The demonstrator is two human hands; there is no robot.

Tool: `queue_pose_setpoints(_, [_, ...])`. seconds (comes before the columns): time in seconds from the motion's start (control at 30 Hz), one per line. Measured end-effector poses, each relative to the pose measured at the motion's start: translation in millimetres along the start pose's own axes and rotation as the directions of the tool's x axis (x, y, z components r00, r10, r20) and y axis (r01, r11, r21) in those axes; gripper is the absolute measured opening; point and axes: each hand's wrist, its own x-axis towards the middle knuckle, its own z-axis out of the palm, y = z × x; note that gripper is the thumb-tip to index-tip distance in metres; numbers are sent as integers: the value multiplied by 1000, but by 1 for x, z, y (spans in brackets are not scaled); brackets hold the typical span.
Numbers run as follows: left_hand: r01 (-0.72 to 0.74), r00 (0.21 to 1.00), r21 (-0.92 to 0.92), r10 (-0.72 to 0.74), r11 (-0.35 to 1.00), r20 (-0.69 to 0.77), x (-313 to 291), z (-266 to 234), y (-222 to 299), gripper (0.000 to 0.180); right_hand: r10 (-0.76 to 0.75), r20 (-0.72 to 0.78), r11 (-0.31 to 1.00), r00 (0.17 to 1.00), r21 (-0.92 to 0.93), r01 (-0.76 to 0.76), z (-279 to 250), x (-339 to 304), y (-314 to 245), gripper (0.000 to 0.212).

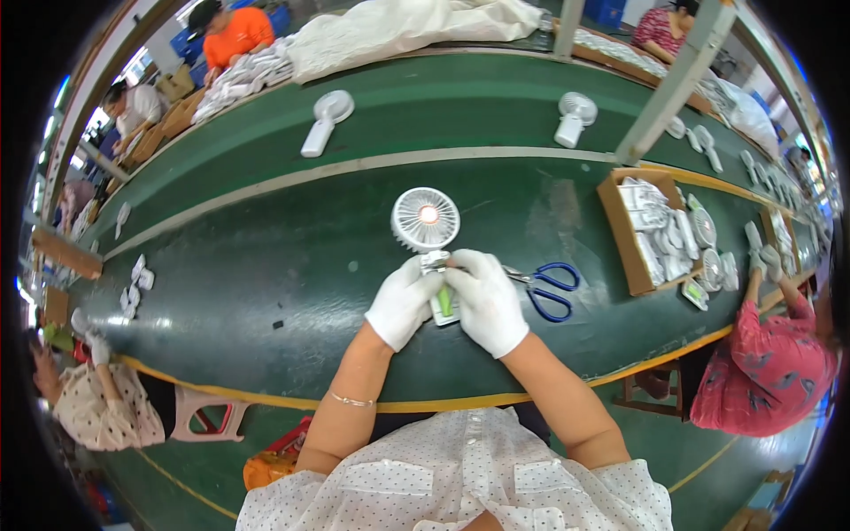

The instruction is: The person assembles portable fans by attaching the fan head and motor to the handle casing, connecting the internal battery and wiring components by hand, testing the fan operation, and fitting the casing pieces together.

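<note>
1. Gloved and bent inward in the head view, the left hand [398, 299] and right hand [489, 303] both pinch the small fan [426, 219] at its handle, just below the round head. The fingertips nearly meet; which one bears the most pressure I cannot tell.
2. That fan lies in front of the person, over the middle of the green counter [221, 265], its head pointing away and its handle toward the body.
3. Between the fingertips shows a small shiny piece [434, 262]; what it is cannot be made out. Lower down, a green piece [445, 303] shows on the handle between the hands.
4. For good work here, I judge, one hand should brace the handle while the other does the fine pressing, with force kept low on the handle and off the thin spokes of the head.
5. Gloves probably dull the touch, so small, slow pushes suit better than a hard squeeze, and the thumbs are best kept from hiding the spot being worked.
6. Blue-handled scissors [530, 280] lie just beside the right hand; turning that wrist outward could knock them.
7. Farther right stands a cardboard box [620, 237] of white parts [657, 232], well apart from both hands.
</note>
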Motion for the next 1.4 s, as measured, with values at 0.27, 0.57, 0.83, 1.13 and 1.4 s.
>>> queue_pose_setpoints(0.27, [-73, 990, -31, 68, 997, -127, 5, 13, -7, 35, 90, -138, 994, 986, 68, -81, -27, -3, 9, 31])
queue_pose_setpoints(0.57, [-125, 985, -51, 117, 991, -130, 8, 17, 14, 37, 194, -140, 785, 971, -572, -239, -191, 46, 150, 27])
queue_pose_setpoints(0.83, [-228, 970, -78, 220, 971, -101, 20, 4, -7, 24, 120, 232, 760, 965, -647, 61, -232, 22, 254, 47])
queue_pose_setpoints(1.13, [-233, 961, -18, 227, 972, -159, 6, 5, 0, 28, 45, -285, 880, 958, -442, -173, -185, 37, 152, 26])
queue_pose_setpoints(1.4, [-353, 909, 77, 361, 932, -207, 11, 4, -9, 25, 319, 218, 797, 922, 465, -385, -38, -15, 41, 26])
